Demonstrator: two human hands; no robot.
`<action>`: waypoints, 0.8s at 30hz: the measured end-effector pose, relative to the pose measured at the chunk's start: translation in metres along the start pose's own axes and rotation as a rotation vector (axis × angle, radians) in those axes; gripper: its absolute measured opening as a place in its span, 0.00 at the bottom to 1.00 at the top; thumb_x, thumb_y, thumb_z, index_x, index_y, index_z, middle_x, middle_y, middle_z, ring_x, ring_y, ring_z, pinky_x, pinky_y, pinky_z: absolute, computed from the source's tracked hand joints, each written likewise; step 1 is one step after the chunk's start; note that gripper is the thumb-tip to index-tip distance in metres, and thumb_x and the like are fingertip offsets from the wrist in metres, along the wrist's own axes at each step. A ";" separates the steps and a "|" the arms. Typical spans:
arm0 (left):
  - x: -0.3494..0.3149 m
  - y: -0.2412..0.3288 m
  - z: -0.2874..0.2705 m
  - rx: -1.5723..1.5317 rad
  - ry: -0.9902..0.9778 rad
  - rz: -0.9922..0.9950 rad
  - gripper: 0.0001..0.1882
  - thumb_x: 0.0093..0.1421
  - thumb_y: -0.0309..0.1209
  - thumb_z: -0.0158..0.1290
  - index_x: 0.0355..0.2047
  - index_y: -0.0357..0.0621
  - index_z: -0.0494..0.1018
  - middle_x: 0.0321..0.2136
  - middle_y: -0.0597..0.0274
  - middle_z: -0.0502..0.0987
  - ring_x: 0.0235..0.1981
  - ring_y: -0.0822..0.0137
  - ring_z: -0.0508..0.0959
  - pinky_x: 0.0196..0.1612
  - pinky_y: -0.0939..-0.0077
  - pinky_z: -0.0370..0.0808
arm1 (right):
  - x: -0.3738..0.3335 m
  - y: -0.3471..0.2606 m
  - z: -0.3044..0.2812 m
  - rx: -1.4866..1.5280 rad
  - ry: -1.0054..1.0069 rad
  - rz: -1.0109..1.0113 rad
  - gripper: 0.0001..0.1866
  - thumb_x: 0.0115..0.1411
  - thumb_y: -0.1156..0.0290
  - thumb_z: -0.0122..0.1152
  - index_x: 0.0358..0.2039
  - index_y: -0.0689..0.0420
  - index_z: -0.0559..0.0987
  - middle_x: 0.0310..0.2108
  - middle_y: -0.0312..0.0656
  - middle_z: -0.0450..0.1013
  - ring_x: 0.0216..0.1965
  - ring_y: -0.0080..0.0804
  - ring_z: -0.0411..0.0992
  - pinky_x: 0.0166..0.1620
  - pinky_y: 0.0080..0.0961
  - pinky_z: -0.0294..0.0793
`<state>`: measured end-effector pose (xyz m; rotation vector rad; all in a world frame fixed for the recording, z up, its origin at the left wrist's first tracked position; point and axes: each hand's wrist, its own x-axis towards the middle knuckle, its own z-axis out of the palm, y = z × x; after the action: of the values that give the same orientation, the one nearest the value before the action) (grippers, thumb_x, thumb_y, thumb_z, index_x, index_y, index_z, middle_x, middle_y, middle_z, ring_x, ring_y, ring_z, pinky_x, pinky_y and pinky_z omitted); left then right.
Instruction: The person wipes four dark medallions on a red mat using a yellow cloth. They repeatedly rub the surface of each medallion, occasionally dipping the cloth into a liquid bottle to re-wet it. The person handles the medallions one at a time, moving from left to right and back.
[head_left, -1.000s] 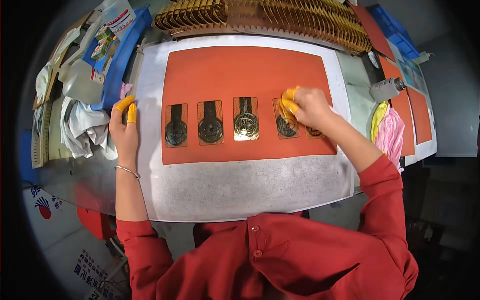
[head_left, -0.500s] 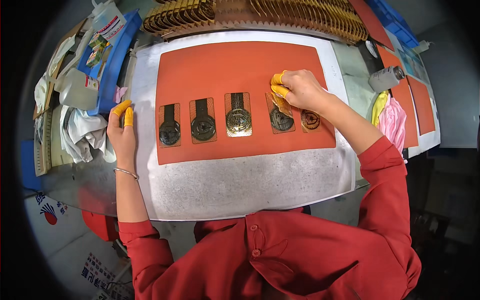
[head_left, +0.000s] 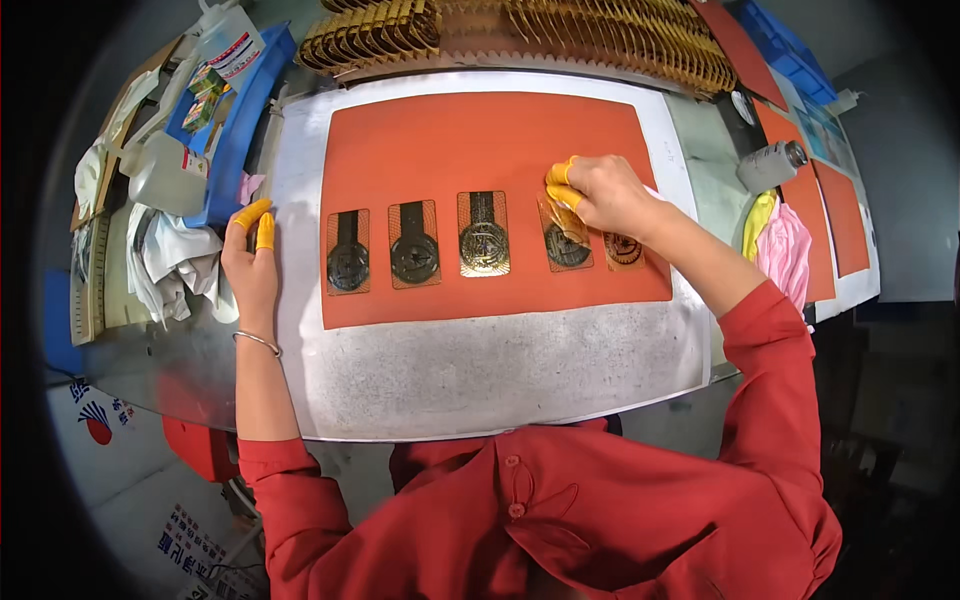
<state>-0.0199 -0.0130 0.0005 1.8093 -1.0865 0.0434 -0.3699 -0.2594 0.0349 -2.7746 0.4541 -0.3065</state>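
Observation:
My right hand [head_left: 608, 195], with yellow finger cots on its fingertips, pinches a thin, shiny, gold-tinted piece [head_left: 569, 222] over a medal-patterned metal plate [head_left: 568, 250]. Whether that piece is a film or another plate, I cannot tell. Partly under my right wrist lies another patterned plate [head_left: 624, 252]. To the left, on the same orange sheet [head_left: 480, 135], are a brighter gold plate [head_left: 484, 240] and two darker ones, a middle dark plate [head_left: 413, 255] and a leftmost dark plate [head_left: 348, 262]. My left hand [head_left: 250, 262], also in yellow finger cots, rests open by the white sheet's left edge.
A rack of gold plates [head_left: 600, 45] stands along the back. On the left are a blue tray [head_left: 245, 120], plastic bottles [head_left: 168, 178] and white cloths [head_left: 180, 255]. A grey bottle [head_left: 770, 166] and pink cloth [head_left: 783, 250] lie right. The white sheet [head_left: 500, 385] underlies the orange one.
The whole view has shifted slightly. My right hand stays over the same plate with the thin piece still pinched, tilted a little differently. My left hand keeps its place.

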 end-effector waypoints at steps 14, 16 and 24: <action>0.000 0.001 0.004 -0.065 -0.046 0.001 0.09 0.59 0.22 0.48 0.40 0.34 0.72 0.36 0.60 0.74 0.39 0.70 0.73 0.45 0.79 0.68 | -0.030 0.004 -0.003 -0.075 0.047 -0.043 0.04 0.50 0.71 0.57 0.27 0.54 0.77 0.22 0.42 0.72 0.25 0.41 0.72 0.27 0.36 0.70; 0.001 -0.003 0.003 -0.034 -0.046 0.019 0.09 0.60 0.22 0.47 0.40 0.34 0.72 0.36 0.61 0.74 0.39 0.70 0.73 0.46 0.79 0.68 | -0.032 0.008 0.005 -0.033 0.054 -0.068 0.04 0.49 0.70 0.57 0.26 0.56 0.75 0.22 0.44 0.72 0.24 0.45 0.71 0.26 0.38 0.69; 0.004 -0.004 0.004 -0.072 -0.030 0.004 0.09 0.59 0.22 0.48 0.40 0.33 0.72 0.36 0.61 0.74 0.39 0.71 0.73 0.46 0.79 0.67 | -0.037 0.006 0.012 -0.110 0.021 -0.080 0.04 0.52 0.70 0.56 0.26 0.55 0.76 0.20 0.43 0.71 0.22 0.42 0.70 0.26 0.36 0.69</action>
<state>-0.0163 -0.0181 -0.0029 1.7477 -1.0990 -0.0201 -0.4027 -0.2491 0.0162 -2.9048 0.3769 -0.3391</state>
